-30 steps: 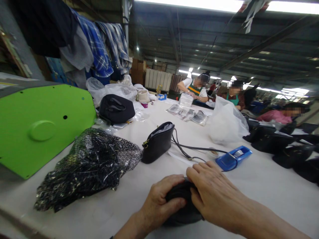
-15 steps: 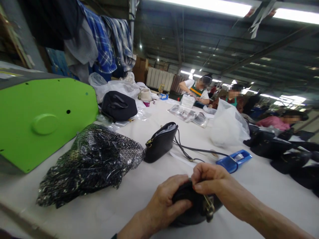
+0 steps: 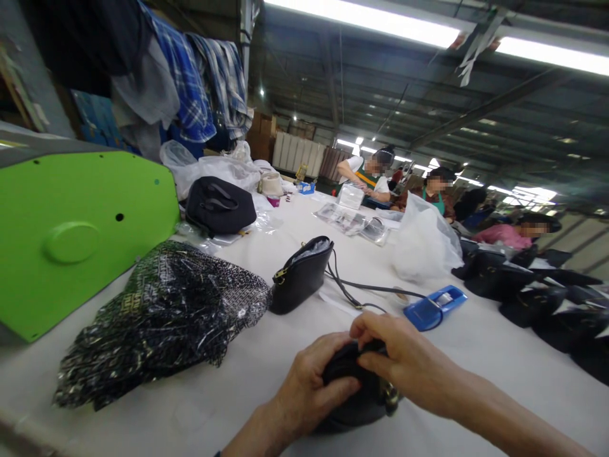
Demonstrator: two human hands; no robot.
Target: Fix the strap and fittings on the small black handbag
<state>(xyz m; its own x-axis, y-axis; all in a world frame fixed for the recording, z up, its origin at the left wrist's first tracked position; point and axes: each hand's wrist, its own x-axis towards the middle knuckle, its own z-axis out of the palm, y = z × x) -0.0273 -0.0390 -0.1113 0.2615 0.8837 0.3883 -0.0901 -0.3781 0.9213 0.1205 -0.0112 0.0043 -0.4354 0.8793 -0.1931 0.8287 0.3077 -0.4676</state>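
Between both hands, blk bag (image 3: 354,406), L hand (image 3: 316,381) gripping side, R hand (image 3: 392,355) pinching top.

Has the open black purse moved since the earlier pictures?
No; the open black purse still stands just right of the patterned plastic bag.

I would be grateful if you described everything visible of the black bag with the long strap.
The black bag looks like smooth leather and stands upright, open, on the white table. Gold-coloured metal shows at its left end, crumpled pale stuffing in its mouth. A thin dark strap trails right and crosses a blue tray. Patterned plastic lies close on its left. Neither left hand nor right hand touches it.
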